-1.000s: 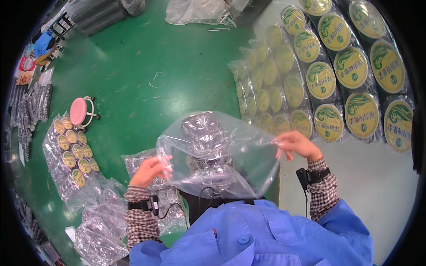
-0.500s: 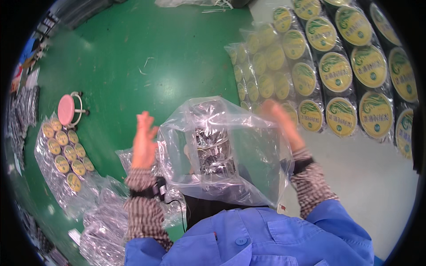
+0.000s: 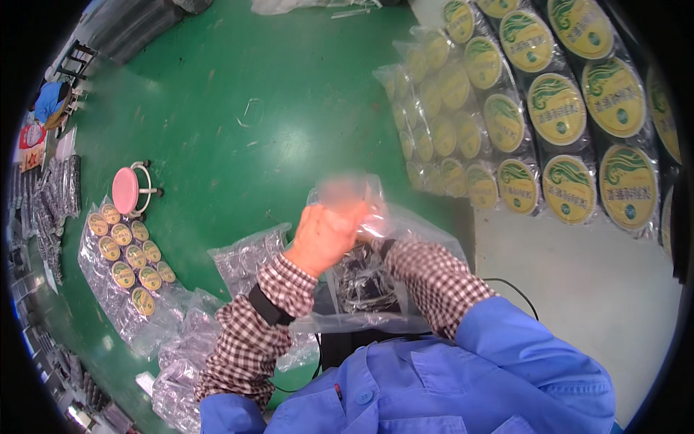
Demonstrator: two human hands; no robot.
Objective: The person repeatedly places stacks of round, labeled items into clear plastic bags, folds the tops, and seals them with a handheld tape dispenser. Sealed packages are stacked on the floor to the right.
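Clear plastic bag (image 3: 354, 320) sits directly in front of the person's blue jacket (image 3: 448, 376), its near edge beside the jacket front and its loose film spreading to the right under the forearm. Glossy dark wrapped items (image 3: 365, 286) show inside it. The left hand (image 3: 327, 233) lies over the bag's far end, back of the hand upward, fingers drawn together and bent toward the right; blur hides the tips, so I cannot tell whether they pinch the film. The right hand (image 3: 373, 231) meets it at the same spot, mostly hidden behind the left hand and plastic, and I cannot tell how far open it is. Both forearms wear checked sleeves, with a black band (image 3: 271, 304) around the left one.

Just left of the bag lies another clear wrapped pack (image 3: 249, 260) on the green floor (image 3: 217, 152). Farther left are a bagged group of round yellow-labelled packs (image 3: 135, 256) and, beyond it, a pink-seated stool (image 3: 125, 191). To the far right, rows of round yellow-and-green labels (image 3: 557, 108) show through clear wrapping on a pale surface (image 3: 578, 289).
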